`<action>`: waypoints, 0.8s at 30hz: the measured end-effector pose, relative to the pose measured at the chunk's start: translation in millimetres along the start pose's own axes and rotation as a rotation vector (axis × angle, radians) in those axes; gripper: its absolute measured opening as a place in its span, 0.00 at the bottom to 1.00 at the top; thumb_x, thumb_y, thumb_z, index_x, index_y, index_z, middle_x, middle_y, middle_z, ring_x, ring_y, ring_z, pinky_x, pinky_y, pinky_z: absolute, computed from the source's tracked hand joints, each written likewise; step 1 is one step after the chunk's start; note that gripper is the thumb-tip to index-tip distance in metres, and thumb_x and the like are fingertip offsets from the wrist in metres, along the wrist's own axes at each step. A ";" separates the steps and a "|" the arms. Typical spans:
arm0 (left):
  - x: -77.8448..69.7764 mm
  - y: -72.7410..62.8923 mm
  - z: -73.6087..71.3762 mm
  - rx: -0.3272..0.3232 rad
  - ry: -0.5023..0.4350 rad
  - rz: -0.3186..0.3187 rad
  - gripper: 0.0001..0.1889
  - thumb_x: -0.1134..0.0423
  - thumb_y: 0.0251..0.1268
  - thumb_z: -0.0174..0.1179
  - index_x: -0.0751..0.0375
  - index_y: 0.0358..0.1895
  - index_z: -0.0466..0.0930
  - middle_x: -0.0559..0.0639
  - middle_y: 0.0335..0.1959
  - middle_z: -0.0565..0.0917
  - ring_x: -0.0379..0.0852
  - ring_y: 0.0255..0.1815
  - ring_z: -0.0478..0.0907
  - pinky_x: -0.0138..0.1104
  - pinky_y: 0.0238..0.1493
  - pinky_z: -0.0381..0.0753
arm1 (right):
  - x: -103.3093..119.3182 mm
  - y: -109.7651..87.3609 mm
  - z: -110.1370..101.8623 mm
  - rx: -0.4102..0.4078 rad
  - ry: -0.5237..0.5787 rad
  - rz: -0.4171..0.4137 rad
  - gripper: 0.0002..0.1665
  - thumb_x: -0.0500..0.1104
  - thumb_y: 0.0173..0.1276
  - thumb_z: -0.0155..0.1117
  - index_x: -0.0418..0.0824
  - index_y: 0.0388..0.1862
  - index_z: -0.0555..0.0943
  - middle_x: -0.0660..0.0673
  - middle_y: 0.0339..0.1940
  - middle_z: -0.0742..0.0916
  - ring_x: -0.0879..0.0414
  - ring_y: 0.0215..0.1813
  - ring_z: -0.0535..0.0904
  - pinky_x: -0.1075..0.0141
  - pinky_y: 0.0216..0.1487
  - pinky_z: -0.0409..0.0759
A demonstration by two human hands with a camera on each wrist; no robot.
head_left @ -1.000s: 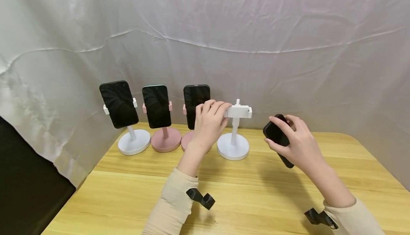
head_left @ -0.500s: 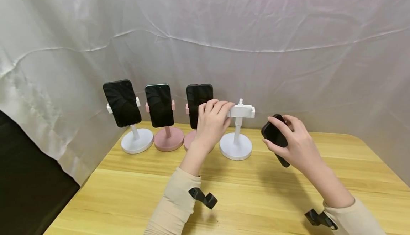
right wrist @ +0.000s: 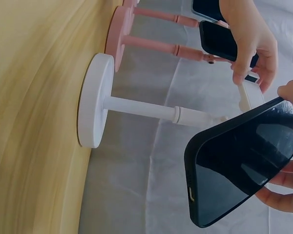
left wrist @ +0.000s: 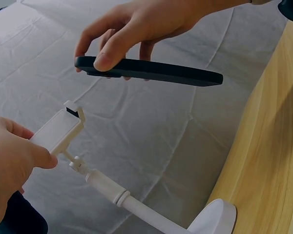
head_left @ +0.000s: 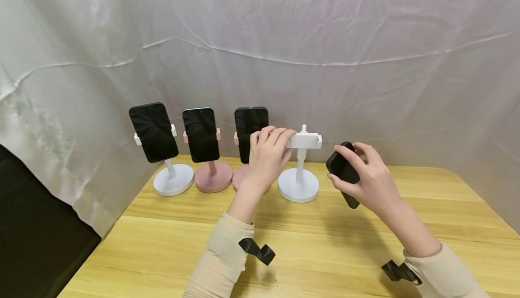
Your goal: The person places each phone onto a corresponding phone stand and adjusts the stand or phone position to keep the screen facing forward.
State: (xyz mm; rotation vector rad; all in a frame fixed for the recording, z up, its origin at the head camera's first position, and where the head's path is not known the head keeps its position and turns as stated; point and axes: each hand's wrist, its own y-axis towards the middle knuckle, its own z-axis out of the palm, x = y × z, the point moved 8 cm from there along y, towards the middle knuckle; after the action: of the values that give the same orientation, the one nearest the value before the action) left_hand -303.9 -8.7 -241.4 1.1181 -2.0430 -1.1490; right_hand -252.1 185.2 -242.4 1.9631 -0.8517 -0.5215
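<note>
My left hand pinches the left end of the clamp on top of a white phone stand. In the left wrist view, the thumb and fingers grip one end of that clamp, and its far lip stands free. To the right of the stand, my right hand holds a black phone by its edges, raised above the table. The right wrist view shows the dark glossy screen of this phone and its thick black case edge. Nothing sits in the white clamp.
Left of the hands stand a white stand and two pink stands, each with a dark phone clamped upright. The third phone is partly behind my left hand. A grey cloth hangs behind the wooden table.
My right hand has brought the black phone a little left, closer to the white stand. The left hand keeps its grip on the clamp.
</note>
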 end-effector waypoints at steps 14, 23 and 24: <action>0.3 0.1 0.5 -0.009 0.009 0.002 0.16 0.57 0.62 0.65 0.47 0.54 0.80 0.42 0.51 0.84 0.46 0.56 0.72 0.42 0.55 0.66 | 10.1 9.0 5.8 -0.086 0.020 -0.076 0.32 0.62 0.65 0.55 0.40 0.55 0.80 0.28 0.46 0.78 0.39 0.38 0.77 0.48 0.34 0.82; 0.1 0.0 0.3 -0.006 0.014 0.003 0.16 0.57 0.62 0.65 0.47 0.53 0.80 0.42 0.51 0.84 0.46 0.56 0.72 0.42 0.56 0.67 | 14.1 14.9 11.5 -0.118 0.052 -0.080 0.32 0.62 0.64 0.57 0.38 0.54 0.80 0.28 0.45 0.78 0.40 0.39 0.77 0.50 0.38 0.82; 0.1 -0.2 0.1 -0.007 0.014 0.003 0.16 0.57 0.62 0.65 0.47 0.53 0.80 0.42 0.51 0.84 0.46 0.56 0.72 0.43 0.56 0.67 | 14.4 15.5 12.4 -0.120 0.054 -0.079 0.32 0.62 0.64 0.57 0.38 0.54 0.80 0.28 0.45 0.78 0.40 0.39 0.77 0.50 0.38 0.82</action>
State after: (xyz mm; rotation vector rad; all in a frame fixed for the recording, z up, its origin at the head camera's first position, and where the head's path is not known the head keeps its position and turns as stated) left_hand -304.0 -8.8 -241.6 1.1164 -2.0280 -1.1424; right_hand -255.9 162.0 -235.5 1.8985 -0.6951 -0.5501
